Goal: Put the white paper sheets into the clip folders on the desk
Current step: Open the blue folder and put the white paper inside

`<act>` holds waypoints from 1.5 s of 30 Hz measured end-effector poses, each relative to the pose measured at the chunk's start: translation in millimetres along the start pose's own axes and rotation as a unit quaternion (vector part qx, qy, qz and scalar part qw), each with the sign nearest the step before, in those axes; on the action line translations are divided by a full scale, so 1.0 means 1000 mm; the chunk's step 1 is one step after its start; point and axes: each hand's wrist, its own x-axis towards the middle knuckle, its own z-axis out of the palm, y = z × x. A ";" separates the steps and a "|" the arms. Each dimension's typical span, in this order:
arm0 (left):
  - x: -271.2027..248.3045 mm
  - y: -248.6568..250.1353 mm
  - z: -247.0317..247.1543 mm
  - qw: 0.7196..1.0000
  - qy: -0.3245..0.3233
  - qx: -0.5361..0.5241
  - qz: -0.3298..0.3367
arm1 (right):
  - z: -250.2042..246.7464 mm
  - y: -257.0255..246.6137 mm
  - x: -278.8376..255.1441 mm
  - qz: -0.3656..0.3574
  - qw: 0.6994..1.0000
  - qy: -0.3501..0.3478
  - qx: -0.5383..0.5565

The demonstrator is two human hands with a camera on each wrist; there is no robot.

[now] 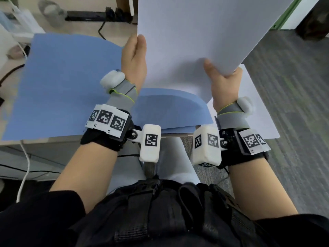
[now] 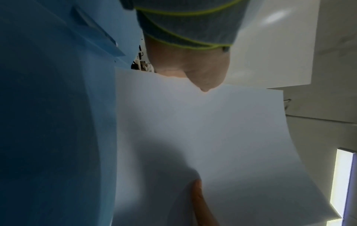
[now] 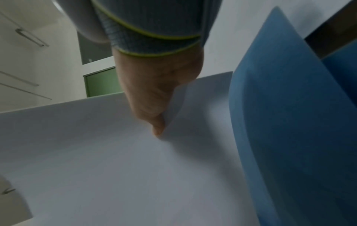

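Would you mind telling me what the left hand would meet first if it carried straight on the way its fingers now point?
Probably nothing close: the left hand grips the white sheet's left edge, pointing up and away over the desk. Depth is unclear.

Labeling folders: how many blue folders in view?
2. One large blue folder lies open on the desk at left; a second blue folder sits near the front edge, under the lifted white sheets. More may be hidden.

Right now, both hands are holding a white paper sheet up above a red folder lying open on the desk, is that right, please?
Not quite: the folder is blue, not red, as the head view shows. The rest holds: the left hand and the right hand both hold the white paper sheet up above the open folder on the desk.
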 end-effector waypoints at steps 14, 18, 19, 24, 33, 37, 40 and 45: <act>-0.003 -0.011 -0.021 0.989 -0.031 0.080 -0.124 | 0.016 0.015 0.007 0.019 0.997 -0.037 -0.058; 0.010 -0.016 -0.040 0.987 -0.037 0.101 -0.119 | 0.012 0.020 0.015 0.058 0.994 -0.052 -0.076; 0.013 -0.017 -0.043 0.988 -0.032 0.107 -0.110 | 0.011 0.022 0.016 0.074 0.992 -0.056 -0.086; 0.018 -0.025 -0.059 0.965 0.007 0.243 -0.099 | 0.012 0.033 0.015 0.147 0.976 -0.073 -0.145; 0.009 -0.038 -0.069 0.934 -0.043 0.335 -0.113 | 0.014 0.045 0.011 0.208 0.948 -0.087 -0.225; 0.003 -0.040 -0.069 0.942 -0.049 0.318 -0.095 | 0.014 0.047 0.008 0.218 0.945 -0.090 -0.226; 0.003 -0.042 -0.070 0.944 -0.049 0.315 -0.084 | 0.014 0.048 0.008 0.223 0.944 -0.083 -0.230; 0.006 -0.041 -0.067 0.946 -0.053 0.309 -0.082 | 0.015 0.046 0.003 0.224 0.940 -0.072 -0.247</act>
